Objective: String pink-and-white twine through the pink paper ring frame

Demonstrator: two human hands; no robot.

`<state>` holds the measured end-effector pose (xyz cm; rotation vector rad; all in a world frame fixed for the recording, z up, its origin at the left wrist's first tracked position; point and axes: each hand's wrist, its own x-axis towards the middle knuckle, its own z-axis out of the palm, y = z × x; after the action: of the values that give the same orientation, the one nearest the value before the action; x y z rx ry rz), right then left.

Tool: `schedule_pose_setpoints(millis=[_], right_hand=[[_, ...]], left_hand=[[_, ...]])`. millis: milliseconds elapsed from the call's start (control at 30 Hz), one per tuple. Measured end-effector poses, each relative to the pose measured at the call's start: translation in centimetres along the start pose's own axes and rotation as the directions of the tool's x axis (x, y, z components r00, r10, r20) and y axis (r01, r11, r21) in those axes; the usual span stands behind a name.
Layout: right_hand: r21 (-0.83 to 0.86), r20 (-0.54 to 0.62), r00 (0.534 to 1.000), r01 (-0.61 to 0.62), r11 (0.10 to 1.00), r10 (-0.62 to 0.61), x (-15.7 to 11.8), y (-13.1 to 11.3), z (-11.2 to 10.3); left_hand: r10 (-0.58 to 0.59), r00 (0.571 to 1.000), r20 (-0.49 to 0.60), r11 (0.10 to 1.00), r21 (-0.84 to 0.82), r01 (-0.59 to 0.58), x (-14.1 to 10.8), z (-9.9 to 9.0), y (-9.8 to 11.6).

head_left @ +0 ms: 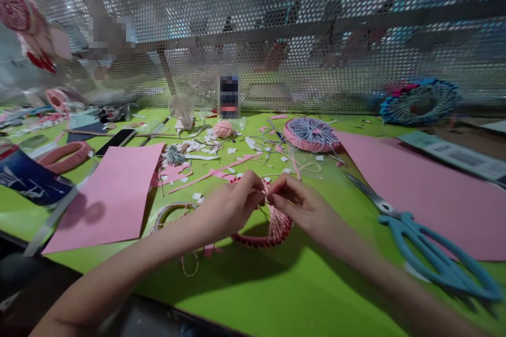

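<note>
Both my hands meet over the green table, holding a pink coiled-paper ring (272, 229) strung with a web of pink-and-white string. My left hand (233, 205) pinches its upper edge and string between thumb and fingers. My right hand (296, 200) pinches at the same spot, fingertips almost touching my left hand. The ring's top part is hidden behind my fingers. Teal-handled scissors (430, 253) lie on a pink card sheet (435, 195) to the right of my right hand. A second pink card sheet (106, 195) lies left of my left forearm.
Paper scraps and string litter the green table (253, 295). Farther back lie a strung pink ring (312, 134), a pink yarn ball (223, 129), a grey twine ball (174, 155), a phone (115, 139) and a blue ring (421, 102). Perforated metal mesh stands behind.
</note>
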<state>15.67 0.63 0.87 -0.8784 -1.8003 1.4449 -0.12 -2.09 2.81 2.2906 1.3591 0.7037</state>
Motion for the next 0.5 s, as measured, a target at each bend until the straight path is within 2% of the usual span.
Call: schedule_pose_setpoints(millis=[133,267,367,500], right_hand=[[-0.033,-0.005,1.0,-0.014,0.999,0.014,-0.58,-0.09,0.18],[-0.056,-0.007,0.999,-0.049,0.997,0.049,-1.01,0.11,0.44],[-0.009,0.017,0.997,-0.076,0.997,0.076,-1.02,0.39,0.64],[0.104,0.026,0.994,-0.108,0.989,0.106,-0.9,0.62,0.74]], left_hand=[[-0.048,0.998,-0.045,0.991,-0.125,0.042,0.49,-0.28,-0.52],[0.046,0.998,-0.043,0.998,-0.042,-0.048,0.84,-0.56,-0.55],[0.116,0.992,-0.048,0.993,0.014,-0.115,0.75,-0.28,-0.59],[0.067,0.996,-0.055,0.993,0.096,-0.062,0.44,0.12,-0.57]])
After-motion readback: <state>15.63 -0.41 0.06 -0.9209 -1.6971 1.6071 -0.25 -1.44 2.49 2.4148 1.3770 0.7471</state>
